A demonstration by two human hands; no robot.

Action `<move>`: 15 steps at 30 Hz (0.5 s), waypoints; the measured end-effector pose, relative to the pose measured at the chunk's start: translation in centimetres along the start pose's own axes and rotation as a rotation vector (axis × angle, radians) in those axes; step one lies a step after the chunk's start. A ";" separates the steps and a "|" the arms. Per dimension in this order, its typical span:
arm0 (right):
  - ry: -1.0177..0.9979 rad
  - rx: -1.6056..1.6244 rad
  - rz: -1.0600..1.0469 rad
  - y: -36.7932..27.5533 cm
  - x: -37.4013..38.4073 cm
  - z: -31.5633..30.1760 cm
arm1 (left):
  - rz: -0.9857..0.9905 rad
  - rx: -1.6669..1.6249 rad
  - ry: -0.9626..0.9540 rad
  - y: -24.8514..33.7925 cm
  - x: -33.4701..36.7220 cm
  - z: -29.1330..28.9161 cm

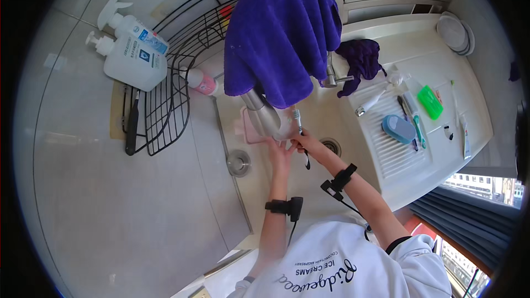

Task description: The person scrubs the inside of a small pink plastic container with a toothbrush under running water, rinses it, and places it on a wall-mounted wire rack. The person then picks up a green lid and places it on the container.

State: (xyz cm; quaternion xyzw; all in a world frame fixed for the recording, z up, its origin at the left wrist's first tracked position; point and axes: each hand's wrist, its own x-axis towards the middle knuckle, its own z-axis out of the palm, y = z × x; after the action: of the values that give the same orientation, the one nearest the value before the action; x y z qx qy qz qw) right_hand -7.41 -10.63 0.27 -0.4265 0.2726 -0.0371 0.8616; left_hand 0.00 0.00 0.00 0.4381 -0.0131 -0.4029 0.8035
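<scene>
In the sink, my left hand is closed on the edge of a pink plastic dish, partly hidden behind the thick chrome faucet. Close beside it, my right hand grips a toothbrush with a black and white handle. Its bristle end points up and away from me, near the dish; the dark handle end sticks out below my fingers. A purple towel hangs over the top of the faucet and covers much of that area. Some fingertips are hard to make out.
A black wire rack on the left wall holds pump and spray bottles. A pink-labelled bottle and metal cup stand by the sink. On the right ledge lie a blue brush, green box, toothbrushes, tubes and a dark purple cloth.
</scene>
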 end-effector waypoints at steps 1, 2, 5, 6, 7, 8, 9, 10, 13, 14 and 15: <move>-0.007 -0.002 0.017 -0.3 -0.3 -0.1 | 0.000 0.041 -0.011 -0.2 0.1 -0.5; -0.014 -0.005 0.034 -0.6 -0.6 0.0 | 0.000 0.082 -0.021 -0.4 0.2 -0.9; 0.026 -0.060 0.048 -1.0 -1.2 -0.6 | 0.017 0.260 -0.076 -0.4 -0.4 0.7; 0.048 -0.067 0.039 -1.2 -1.5 -0.5 | 0.022 0.264 -0.078 -0.4 -0.4 0.7; 0.070 -0.074 0.031 -1.3 -1.8 -0.4 | 0.027 0.268 -0.080 -0.5 -0.4 0.7; 0.091 -0.081 0.022 -1.3 -2.0 -0.4 | 0.031 0.272 -0.081 -0.5 -0.4 0.7; 0.099 -0.085 0.021 -1.2 -2.0 -0.5 | 0.032 0.269 -0.086 -0.5 -0.5 0.7; 0.107 -0.089 0.020 -0.8 -1.9 -0.7 | 0.033 0.266 -0.091 -0.4 -0.5 0.8; 0.125 -0.098 -0.002 0.3 -1.8 -1.3 | 0.011 0.262 -0.092 -0.6 -0.7 0.7; 0.131 -0.101 -0.013 0.7 -1.9 -1.5 | -0.001 0.261 -0.091 -0.7 -0.7 0.6; 0.113 -0.126 -0.011 0.6 -2.0 -1.4 | -0.002 0.266 -0.067 -1.0 -0.8 0.5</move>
State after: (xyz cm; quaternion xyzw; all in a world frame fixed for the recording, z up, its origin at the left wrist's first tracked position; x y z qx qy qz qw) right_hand -9.95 -10.66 -0.04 -0.4787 0.3204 -0.0485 0.8160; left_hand -1.32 -0.16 -0.10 0.5268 -0.0928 -0.4130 0.7370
